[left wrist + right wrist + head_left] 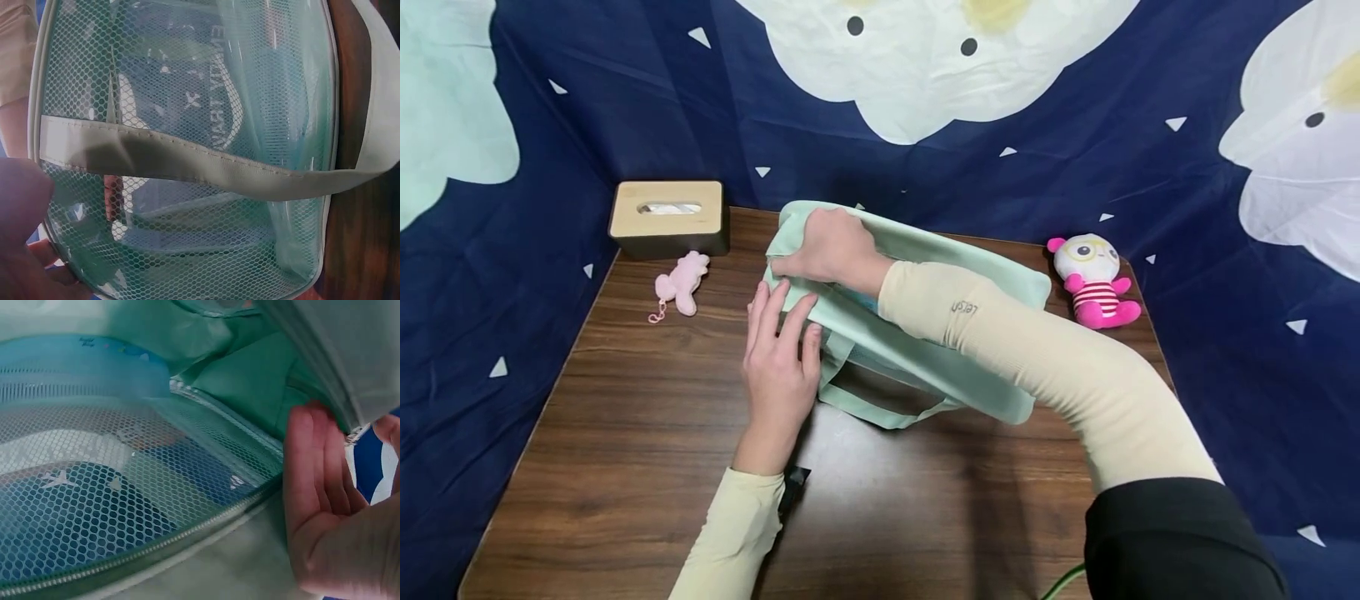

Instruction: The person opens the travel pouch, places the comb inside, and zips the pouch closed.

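A pale green zip bag (925, 367) with mesh sides and a strap handle stands on the table, its top open. My right hand (838, 246) reaches across to its left end. In the right wrist view its fingers (309, 456) lie inside the bag and its thumb is outside, gripping the end wall by the zip. My left hand (778, 367) rests its spread fingers on the front left corner, touching the rim. Through the mesh (181, 94) shows a bluish printed item with white lettering. Inside is a translucent blue item (75, 369); its kind is unclear.
A tissue box (670, 221) with a wooden lid stands at the back left, a pink plush charm (683, 283) in front of it. At the back right sits a panda plush (1096, 287). Navy cloth (662, 108) closes off the table's back and sides.
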### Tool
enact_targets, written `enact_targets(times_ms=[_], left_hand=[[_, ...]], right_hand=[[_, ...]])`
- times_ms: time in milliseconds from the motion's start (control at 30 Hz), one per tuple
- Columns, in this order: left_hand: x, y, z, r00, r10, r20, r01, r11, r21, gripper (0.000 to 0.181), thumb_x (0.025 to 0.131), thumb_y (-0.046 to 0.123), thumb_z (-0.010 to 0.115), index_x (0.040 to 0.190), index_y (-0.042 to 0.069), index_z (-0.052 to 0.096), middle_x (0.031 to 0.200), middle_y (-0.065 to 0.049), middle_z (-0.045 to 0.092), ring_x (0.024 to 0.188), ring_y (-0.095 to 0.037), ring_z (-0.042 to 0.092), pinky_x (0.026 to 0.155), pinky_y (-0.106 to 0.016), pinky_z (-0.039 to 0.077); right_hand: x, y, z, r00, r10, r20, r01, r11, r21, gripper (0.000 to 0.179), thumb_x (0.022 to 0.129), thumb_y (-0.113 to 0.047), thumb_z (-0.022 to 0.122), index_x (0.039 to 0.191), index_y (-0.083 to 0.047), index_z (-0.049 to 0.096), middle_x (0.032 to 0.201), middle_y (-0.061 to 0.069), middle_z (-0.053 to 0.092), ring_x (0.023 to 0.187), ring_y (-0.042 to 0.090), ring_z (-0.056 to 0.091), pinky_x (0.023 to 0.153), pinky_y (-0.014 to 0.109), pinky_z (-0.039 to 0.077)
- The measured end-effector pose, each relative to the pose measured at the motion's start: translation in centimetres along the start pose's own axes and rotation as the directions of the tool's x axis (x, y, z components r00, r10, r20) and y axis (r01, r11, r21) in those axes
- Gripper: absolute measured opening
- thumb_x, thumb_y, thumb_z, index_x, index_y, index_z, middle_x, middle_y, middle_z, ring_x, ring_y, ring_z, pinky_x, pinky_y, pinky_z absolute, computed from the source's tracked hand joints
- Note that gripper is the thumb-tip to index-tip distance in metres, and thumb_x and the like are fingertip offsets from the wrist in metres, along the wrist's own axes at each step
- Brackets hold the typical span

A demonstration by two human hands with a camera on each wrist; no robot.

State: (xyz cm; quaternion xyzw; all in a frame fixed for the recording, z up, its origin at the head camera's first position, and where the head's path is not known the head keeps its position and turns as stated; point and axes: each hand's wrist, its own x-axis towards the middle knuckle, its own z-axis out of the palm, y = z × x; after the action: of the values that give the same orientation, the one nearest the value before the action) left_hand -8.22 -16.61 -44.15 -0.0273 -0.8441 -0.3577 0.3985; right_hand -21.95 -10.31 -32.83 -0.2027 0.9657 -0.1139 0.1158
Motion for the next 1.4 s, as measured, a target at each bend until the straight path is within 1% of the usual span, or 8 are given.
enact_targets(times_ms=[167, 300, 467, 600, 800, 1167, 1267, 1400], left_hand=[[0.1, 0.0, 0.0, 1.0, -0.008, -0.022, 0.008, 1.0, 0.004, 0.047, 0.109, 0.041, 0.047, 0.123, 0.002, 0.07, 0.142, -0.024, 0.059, 0.144, -0.046, 0.043, 0.12, -0.062, 0.029], [0.3, 0.1, -0.1, 1.0, -0.014, -0.024, 0.015, 1.0, 0.008, 0.042, 0.109, 0.037, 0.051, 0.124, 0.003, 0.07, 0.142, -0.024, 0.059, 0.145, -0.045, 0.043, 0.12, -0.062, 0.029], [0.4, 0.2, -0.2, 1.0, -0.018, -0.025, 0.019, 1.0, 0.019, 0.04, 0.108, 0.035, 0.052, 0.123, 0.003, 0.071, 0.142, -0.023, 0.06, 0.144, -0.045, 0.044, 0.12, -0.059, 0.03], [0.7, 0.3, -0.2, 1.0, -0.019, -0.018, 0.019, 0.999, 0.038, 0.045, 0.108, 0.039, 0.048, 0.121, 0.003, 0.071, 0.142, -0.024, 0.06, 0.142, -0.047, 0.046, 0.12, -0.057, 0.031], [0.8, 0.4, -0.3, 0.999, -0.033, -0.018, 0.034, 0.998, 0.052, 0.048, 0.108, 0.042, 0.046, 0.12, 0.003, 0.071, 0.141, -0.024, 0.061, 0.142, -0.046, 0.046, 0.12, -0.057, 0.033], [0.9, 0.3, -0.2, 0.999, -0.038, -0.031, 0.039, 0.998, 0.046, 0.047, 0.107, 0.042, 0.048, 0.119, 0.003, 0.071, 0.141, -0.023, 0.061, 0.143, -0.045, 0.046, 0.119, -0.058, 0.034], [0.9, 0.2, -0.3, 0.999, -0.043, -0.031, 0.044, 0.998, 0.043, 0.047, 0.107, 0.042, 0.048, 0.119, 0.003, 0.071, 0.141, -0.023, 0.061, 0.144, -0.044, 0.046, 0.12, -0.057, 0.033], [0.9, 0.2, -0.3, 0.998, -0.047, -0.035, 0.048, 0.998, 0.037, 0.047, 0.107, 0.042, 0.048, 0.12, 0.003, 0.071, 0.141, -0.023, 0.061, 0.144, -0.043, 0.046, 0.12, -0.056, 0.033]], right_hand=[[0.0, 0.5, -1.0, 0.993, -0.047, 0.111, 0.036, 0.994, 0.103, 0.046, 0.088, -0.039, 0.072, 0.053, -0.018, 0.05, 0.048, -0.005, 0.055, 0.052, 0.013, 0.067, 0.055, 0.023, 0.05], [0.0, 1.1, -1.8, 0.978, -0.083, 0.191, 0.042, 0.977, 0.209, 0.044, 0.094, -0.024, 0.067, 0.052, -0.014, 0.058, 0.052, -0.001, 0.064, 0.055, 0.013, 0.071, 0.061, 0.021, 0.055], [-0.3, 2.2, -2.8, 0.953, -0.099, 0.286, -0.019, 0.924, 0.382, 0.022, 0.098, -0.015, 0.066, 0.083, -0.004, 0.077, 0.076, 0.008, 0.075, 0.067, 0.016, 0.074, 0.069, 0.028, 0.062], [-0.7, 3.1, -3.6, 0.949, -0.089, 0.302, -0.07, 0.876, 0.478, 0.016, 0.097, -0.01, 0.07, 0.097, 0.004, 0.077, 0.081, 0.012, 0.076, 0.069, 0.019, 0.075, 0.074, 0.035, 0.063], [-1.3, 4.3, -4.1, 0.941, -0.104, 0.323, -0.083, 0.852, 0.517, 0.016, 0.097, -0.008, 0.069, 0.098, 0.007, 0.075, 0.072, 0.007, 0.073, 0.064, 0.016, 0.073, 0.077, 0.039, 0.063], [-2.2, 5.7, -4.8, 0.926, -0.112, 0.361, -0.105, 0.841, 0.531, 0.018, 0.1, -0.007, 0.066, 0.108, 0.008, 0.074, 0.085, 0.012, 0.076, 0.084, 0.029, 0.077, 0.079, 0.036, 0.063], [-2.4, 5.9, -4.9, 0.925, -0.113, 0.364, -0.11, 0.835, 0.539, 0.017, 0.1, -0.006, 0.065, 0.106, 0.007, 0.074, 0.079, 0.008, 0.074, 0.084, 0.03, 0.076, 0.076, 0.034, 0.063], [-2.8, 6.3, -5.0, 0.923, -0.123, 0.364, -0.109, 0.825, 0.555, 0.018, 0.1, -0.005, 0.065, 0.106, 0.009, 0.074, 0.075, 0.006, 0.072, 0.074, 0.023, 0.075, 0.074, 0.033, 0.063]])
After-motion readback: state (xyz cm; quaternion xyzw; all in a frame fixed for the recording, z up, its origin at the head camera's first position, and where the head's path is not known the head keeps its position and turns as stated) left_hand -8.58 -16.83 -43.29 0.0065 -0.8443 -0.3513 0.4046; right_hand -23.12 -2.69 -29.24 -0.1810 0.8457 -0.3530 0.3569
